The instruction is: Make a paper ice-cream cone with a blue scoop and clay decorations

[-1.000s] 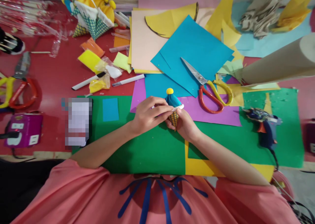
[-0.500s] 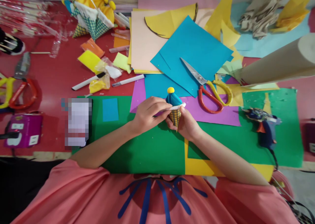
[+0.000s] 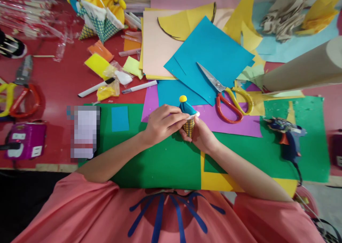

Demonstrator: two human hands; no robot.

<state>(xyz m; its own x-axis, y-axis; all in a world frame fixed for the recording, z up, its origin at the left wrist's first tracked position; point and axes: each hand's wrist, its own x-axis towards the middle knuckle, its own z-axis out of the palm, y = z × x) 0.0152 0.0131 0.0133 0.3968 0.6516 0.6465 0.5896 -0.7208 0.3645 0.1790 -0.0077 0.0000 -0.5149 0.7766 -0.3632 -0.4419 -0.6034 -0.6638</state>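
A small toy ice cream cone (image 3: 189, 128) with a checked yellow-and-dark body stands nearly upright between my hands. It has a blue top (image 3: 188, 109) and a yellow ball (image 3: 183, 98) at the tip. Around the rim runs a soft-looking white strip (image 3: 197, 113), its right end sticking out. My right hand (image 3: 205, 134) wraps the cone from the right, thumb near the rim. From the left, my left hand (image 3: 165, 123) presses its closed fingers on the strip, hiding that side.
Red-and-yellow scissors (image 3: 229, 102) lie on blue and purple paper. To the right is a glue gun (image 3: 290, 140) on green paper (image 3: 160, 168). A phone (image 3: 85, 131) lies left, with markers (image 3: 140, 87) beyond. Finished-looking cones (image 3: 100, 15) stand at the back.
The cone's top has tipped slightly left. My left fingers have slid a little right along the white strip, covering more of it.
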